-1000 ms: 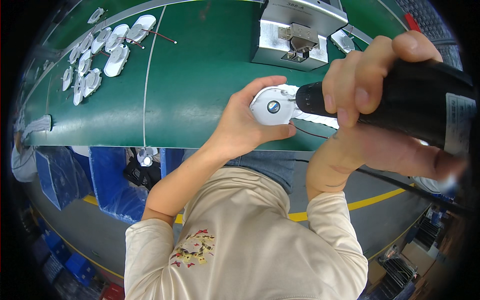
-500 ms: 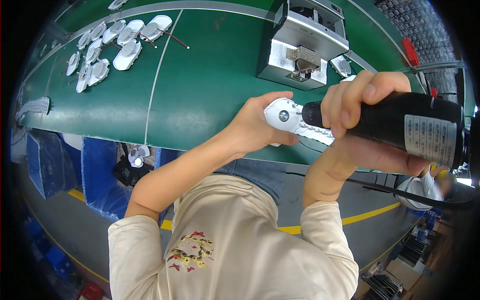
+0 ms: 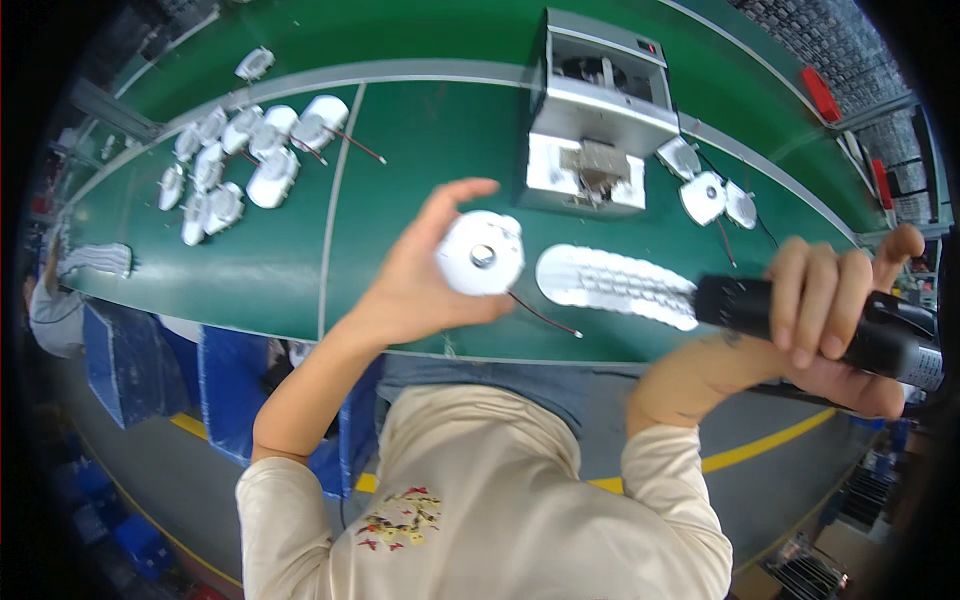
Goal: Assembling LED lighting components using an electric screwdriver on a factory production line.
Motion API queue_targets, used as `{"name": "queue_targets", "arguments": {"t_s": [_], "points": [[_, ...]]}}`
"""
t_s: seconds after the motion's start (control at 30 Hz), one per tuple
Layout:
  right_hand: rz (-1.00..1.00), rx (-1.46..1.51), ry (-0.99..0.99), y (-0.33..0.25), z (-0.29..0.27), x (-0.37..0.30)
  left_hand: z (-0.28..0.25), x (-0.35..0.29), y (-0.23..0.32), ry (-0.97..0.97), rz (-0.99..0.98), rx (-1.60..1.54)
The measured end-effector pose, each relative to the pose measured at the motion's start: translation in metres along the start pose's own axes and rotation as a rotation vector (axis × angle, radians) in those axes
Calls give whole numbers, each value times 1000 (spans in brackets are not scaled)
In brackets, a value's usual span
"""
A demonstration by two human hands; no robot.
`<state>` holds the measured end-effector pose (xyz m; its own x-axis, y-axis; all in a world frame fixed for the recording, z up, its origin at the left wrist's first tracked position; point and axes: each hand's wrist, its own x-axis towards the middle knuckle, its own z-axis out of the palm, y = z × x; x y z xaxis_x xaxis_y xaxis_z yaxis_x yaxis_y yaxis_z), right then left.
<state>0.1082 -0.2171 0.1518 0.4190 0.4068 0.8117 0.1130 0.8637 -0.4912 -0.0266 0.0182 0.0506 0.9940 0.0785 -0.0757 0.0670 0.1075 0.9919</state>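
Note:
My left hand (image 3: 410, 270) grips a white disc-shaped part (image 3: 478, 268) by its edge, thumb below and fingers above. The part has a shiny round metal centre, and a thin red wire (image 3: 548, 318) trails from it to the right. In my right hand (image 3: 825, 310) lies a black electric screwdriver (image 3: 740, 305), its nose pointing left and one finger lifted off the body. Between the hands, a long white piece with scalloped edges (image 3: 565, 275) rests on the green bench, rows of small grey bits along it. The screwdriver's nose overlaps its right end; whether they touch, I cannot tell.
A silver box-shaped machine (image 3: 600, 110) stands at the back. Several white parts with wires (image 3: 272, 180) lie at the far left, and a few more (image 3: 703, 198) right of the machine. A striped cloth-like thing (image 3: 100, 260) is at the left edge. Blue bins (image 3: 225, 385) stand below the bench.
My left hand has moved left with the white part, away from the long white piece. The screwdriver has moved right and lower in my right hand, uncovering more of the bench.

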Motion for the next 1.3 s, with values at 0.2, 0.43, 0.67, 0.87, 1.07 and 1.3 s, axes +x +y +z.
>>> {"name": "queue_targets", "arguments": {"t_s": [0.2,0.43,0.67,0.87,1.07,1.3], "points": [[95,-185,228,-25,-15,-25,-116,113,23,239,-15,913],[121,-456,407,-16,-29,-33,-230,238,11,622,67,1122],[203,-344,124,-28,-37,-30,-316,213,45,780,-657,1512],[58,-524,351,-19,-35,-46,-318,203,44,628,-743,1458],[102,-504,283,-35,-34,-44,-333,196,60,752,-14,1622],[88,-332,244,-33,-34,-42,-167,31,136,177,314,1080]]}}
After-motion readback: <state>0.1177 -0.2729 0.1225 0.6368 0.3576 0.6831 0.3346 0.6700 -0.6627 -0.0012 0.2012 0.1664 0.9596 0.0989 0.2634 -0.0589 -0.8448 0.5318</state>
